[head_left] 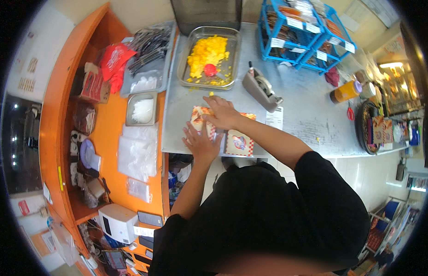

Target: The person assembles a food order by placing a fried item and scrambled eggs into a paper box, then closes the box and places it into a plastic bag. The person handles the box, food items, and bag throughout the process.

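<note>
My left hand (199, 143) lies flat, fingers spread, on a red-and-white checked paper wrapper (239, 142) at the front edge of the steel counter (306, 115). My right hand (221, 112) presses down on the wrapped bundle (198, 118) just beyond it. Both hands rest on the paper; what is inside the wrapper is hidden. A metal tray (232, 50) with chopped yellow food and one red piece (210, 70) sits behind the hands.
A grey tape dispenser (261, 89) stands right of the tray, with a slip of paper (274, 117) beside it. Blue wire baskets (310, 34) are at the back right. The orange shelf (108, 133) to the left holds plastic bags, small metal containers and cutlery.
</note>
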A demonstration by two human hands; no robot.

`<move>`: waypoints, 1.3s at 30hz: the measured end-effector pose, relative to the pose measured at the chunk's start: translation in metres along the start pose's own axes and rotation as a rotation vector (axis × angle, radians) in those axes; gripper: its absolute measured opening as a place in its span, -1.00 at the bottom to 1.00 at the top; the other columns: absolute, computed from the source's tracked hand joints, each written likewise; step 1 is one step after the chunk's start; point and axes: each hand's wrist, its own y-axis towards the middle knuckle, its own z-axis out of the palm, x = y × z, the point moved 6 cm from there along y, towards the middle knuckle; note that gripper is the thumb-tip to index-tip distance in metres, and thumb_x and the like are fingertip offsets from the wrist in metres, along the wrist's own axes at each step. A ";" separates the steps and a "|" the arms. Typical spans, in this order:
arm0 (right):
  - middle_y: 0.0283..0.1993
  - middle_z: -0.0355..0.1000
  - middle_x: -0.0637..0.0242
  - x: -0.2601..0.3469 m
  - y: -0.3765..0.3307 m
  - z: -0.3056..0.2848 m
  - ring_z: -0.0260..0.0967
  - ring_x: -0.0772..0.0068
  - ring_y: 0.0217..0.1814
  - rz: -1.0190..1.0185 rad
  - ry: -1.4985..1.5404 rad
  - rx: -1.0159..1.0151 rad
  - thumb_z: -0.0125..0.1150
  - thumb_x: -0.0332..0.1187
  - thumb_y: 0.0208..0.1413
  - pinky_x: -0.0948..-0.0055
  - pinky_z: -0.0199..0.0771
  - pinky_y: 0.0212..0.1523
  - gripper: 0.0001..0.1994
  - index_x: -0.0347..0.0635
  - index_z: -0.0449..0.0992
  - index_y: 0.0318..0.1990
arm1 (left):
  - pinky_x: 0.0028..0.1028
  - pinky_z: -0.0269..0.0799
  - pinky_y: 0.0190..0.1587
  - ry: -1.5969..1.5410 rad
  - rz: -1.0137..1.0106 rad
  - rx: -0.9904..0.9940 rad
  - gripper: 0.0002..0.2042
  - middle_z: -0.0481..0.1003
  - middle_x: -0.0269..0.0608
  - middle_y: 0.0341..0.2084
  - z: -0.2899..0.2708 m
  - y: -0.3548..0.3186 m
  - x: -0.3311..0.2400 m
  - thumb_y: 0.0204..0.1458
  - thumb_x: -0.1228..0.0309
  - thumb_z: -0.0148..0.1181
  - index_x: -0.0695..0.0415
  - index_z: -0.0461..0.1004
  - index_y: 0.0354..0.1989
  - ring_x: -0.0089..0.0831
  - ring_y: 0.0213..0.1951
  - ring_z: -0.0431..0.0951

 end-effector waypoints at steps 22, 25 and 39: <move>-0.39 0.56 -0.02 -0.220 -0.224 -0.143 0.56 0.23 -0.35 0.467 0.283 -0.034 0.02 -0.19 0.39 0.28 0.52 -0.21 -0.61 -0.35 0.51 -0.37 | -0.36 0.51 -0.12 -1.455 -0.404 0.384 -0.51 0.58 -0.09 -0.05 0.186 0.033 -0.257 0.30 0.03 0.08 0.26 0.52 0.07 -0.29 -0.09 0.61; -0.19 0.55 -0.17 -0.232 -0.223 -0.116 0.54 -0.13 -0.17 0.429 0.104 0.138 0.11 -0.27 0.13 0.03 0.52 -0.08 -0.74 -0.31 0.60 -0.33 | -0.41 0.50 -0.27 -1.218 -0.341 0.327 -0.60 0.66 -0.14 -0.30 0.204 0.040 -0.261 0.29 0.10 0.14 0.27 0.61 -0.11 -0.36 -0.29 0.65; -0.48 0.52 0.23 -0.050 -0.133 -0.075 0.54 0.34 -0.46 -0.202 0.347 0.346 -0.04 -0.16 0.42 0.33 0.49 -0.39 -0.61 -0.31 0.50 -0.31 | -0.15 0.42 -0.07 -0.404 0.427 -0.583 -0.82 0.65 -0.09 -0.17 -0.063 -0.026 -0.134 0.09 0.35 0.22 0.12 0.65 -0.23 -0.09 -0.15 0.62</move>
